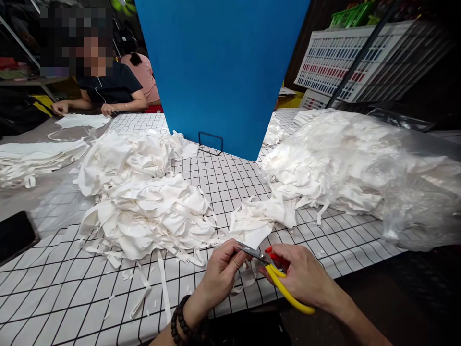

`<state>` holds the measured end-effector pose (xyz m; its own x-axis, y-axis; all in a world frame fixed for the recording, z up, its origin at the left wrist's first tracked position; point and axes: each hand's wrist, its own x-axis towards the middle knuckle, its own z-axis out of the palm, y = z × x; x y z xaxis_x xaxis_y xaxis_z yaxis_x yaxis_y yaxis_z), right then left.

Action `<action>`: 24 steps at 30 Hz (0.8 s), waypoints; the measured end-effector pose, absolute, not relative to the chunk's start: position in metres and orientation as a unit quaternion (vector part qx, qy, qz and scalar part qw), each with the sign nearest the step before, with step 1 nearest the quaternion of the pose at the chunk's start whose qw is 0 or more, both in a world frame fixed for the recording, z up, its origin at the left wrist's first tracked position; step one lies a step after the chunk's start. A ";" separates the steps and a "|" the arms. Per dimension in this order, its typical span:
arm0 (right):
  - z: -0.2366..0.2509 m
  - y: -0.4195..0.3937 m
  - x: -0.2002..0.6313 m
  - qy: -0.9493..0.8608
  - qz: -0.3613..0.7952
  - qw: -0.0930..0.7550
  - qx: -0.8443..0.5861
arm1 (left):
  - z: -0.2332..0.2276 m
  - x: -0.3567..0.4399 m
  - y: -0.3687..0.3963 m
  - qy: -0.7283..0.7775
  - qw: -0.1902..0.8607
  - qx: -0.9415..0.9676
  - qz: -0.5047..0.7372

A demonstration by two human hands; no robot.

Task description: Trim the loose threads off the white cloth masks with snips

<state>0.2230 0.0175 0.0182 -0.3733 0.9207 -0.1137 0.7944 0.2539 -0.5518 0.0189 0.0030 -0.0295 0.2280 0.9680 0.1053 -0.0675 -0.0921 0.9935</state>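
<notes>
**A:** Closest in: right hand (302, 278) wrapped round a pair of snips (273, 274) with yellow and red handles, fingers clenched on the grips, blades pointing left. Left hand (221, 274) pinching a thin white fabric strip (247, 283) right at the blade tips, fingers closed on it, bead bracelet (182, 322) on the wrist. All of it sitting just above the near edge of the worktop (54, 298), the one with the black-grid white cover.

**B:** Any read on how that fabric behaves?

**A:** Looks feather-light and totally floppy, probably no stiffness at all, so likely to droop and twist unless held taut. Best pinched close to the cut line, with the rest left to hang. Not fragile, though probably easy to snag or cut crooked. Snips look springy and light, fine gripped mid-handle.

**B:** And further back?

**A:** Just beyond the hands, a small white piece (252, 223) lying flat, loose trimmings (162, 288) scattered left of the hands. Then a big heap of white pieces (144, 202) on the left, and on the right another white pile inside a clear plastic bag (378, 173), slippery-looking. Dark phone (14, 235) at the far left edge. Behind that, a blue divider board (219, 67) standing upright on a wire stand. Farthest off, another person (108, 86) seated at the far left, hands resting on flat white cloth, well apart from the near hands.
</notes>
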 end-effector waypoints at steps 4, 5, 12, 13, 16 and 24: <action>0.020 0.019 0.223 -0.791 0.262 0.115 -0.541 | -0.031 0.016 0.004 0.397 0.560 0.557 0.467; 0.021 0.019 0.222 -0.791 0.259 0.114 -0.541 | -0.032 0.015 0.005 0.396 0.564 0.556 0.465; 0.019 0.019 0.222 -0.789 0.279 0.112 -0.537 | -0.029 0.010 0.007 0.399 0.566 0.568 0.446; 0.018 0.019 0.222 -0.788 0.280 0.116 -0.536 | -0.028 0.010 0.007 0.400 0.564 0.570 0.444; 0.015 0.018 0.219 -0.787 0.275 0.134 -0.535 | -0.028 0.010 0.007 0.400 0.569 0.566 0.443; -0.009 0.031 0.249 -0.671 0.448 0.227 -0.545 | -0.026 0.006 0.009 0.382 0.594 0.521 0.479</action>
<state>0.2494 0.0314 -0.0093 -0.3018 0.9356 -0.1830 0.5286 0.0045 -0.8489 0.0065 0.0090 -0.0265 0.2495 0.9674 0.0441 -0.1705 -0.0010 0.9854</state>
